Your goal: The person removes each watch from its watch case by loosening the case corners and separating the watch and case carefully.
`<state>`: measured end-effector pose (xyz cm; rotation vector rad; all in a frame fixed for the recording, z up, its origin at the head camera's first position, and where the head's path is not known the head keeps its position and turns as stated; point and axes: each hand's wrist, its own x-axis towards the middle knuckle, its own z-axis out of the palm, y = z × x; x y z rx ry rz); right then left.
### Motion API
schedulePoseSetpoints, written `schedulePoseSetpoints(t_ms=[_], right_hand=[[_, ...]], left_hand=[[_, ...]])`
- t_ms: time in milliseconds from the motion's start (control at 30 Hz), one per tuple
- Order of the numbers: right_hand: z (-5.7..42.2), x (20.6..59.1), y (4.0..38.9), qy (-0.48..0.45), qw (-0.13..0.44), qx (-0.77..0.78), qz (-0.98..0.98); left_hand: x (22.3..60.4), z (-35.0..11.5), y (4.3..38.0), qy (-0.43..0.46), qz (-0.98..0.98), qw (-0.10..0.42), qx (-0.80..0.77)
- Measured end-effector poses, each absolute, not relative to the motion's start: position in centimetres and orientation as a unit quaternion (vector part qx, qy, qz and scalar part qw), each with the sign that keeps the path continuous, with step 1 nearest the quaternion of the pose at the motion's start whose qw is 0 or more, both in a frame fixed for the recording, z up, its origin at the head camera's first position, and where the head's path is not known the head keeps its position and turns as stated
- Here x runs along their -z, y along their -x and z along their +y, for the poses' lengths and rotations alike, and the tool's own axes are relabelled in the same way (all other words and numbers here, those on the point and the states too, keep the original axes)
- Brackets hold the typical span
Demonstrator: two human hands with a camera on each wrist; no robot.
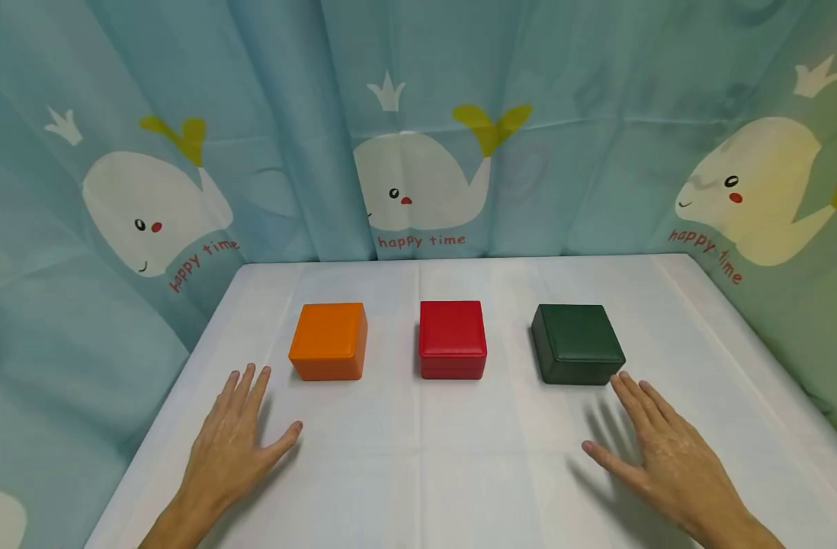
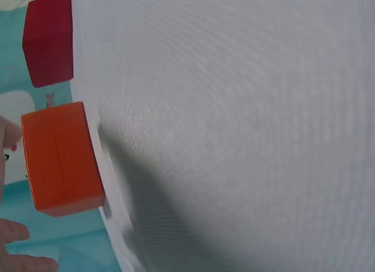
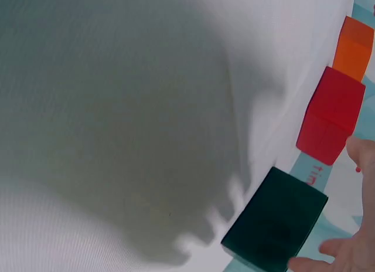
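Note:
Three small lidded boxes sit in a row across the white tabletop, all with lids down: an orange box (image 1: 328, 341) at the left, a red box (image 1: 453, 339) in the middle and a dark green box (image 1: 578, 343) at the right. My left hand (image 1: 229, 450) hovers in front of and left of the orange box, fingers straight and thumb spread, holding nothing. Near the green box's front right corner is my right hand (image 1: 668, 457), its fingers extended and its thumb out to the side. Whether those fingertips touch the box I cannot tell. In the left wrist view the orange box (image 2: 61, 157) appears beside the fingertips.
The table (image 1: 418, 473) wears a white cloth with fold lines. A light blue curtain (image 1: 281, 175) printed with white whales hangs behind it and along both sides. Both hands cast shadows on the cloth.

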<state>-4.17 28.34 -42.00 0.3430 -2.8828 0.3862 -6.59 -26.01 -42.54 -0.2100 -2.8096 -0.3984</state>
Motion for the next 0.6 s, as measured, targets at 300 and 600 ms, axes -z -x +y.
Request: schedulePoseSetpoints(t_ms=[300,600], right_hand=[[27.2,41.9,3.9,-0.112,0.11,-0.133,-0.979],[26.4,41.7,3.9,-0.131,0.159,-0.158,-0.966]], left_hand=[[42.3,-25.9,6.6,0.079,-0.966,0.172,0.173],[42.1,-25.6,6.7,0.086,-0.962,0.188,0.176]])
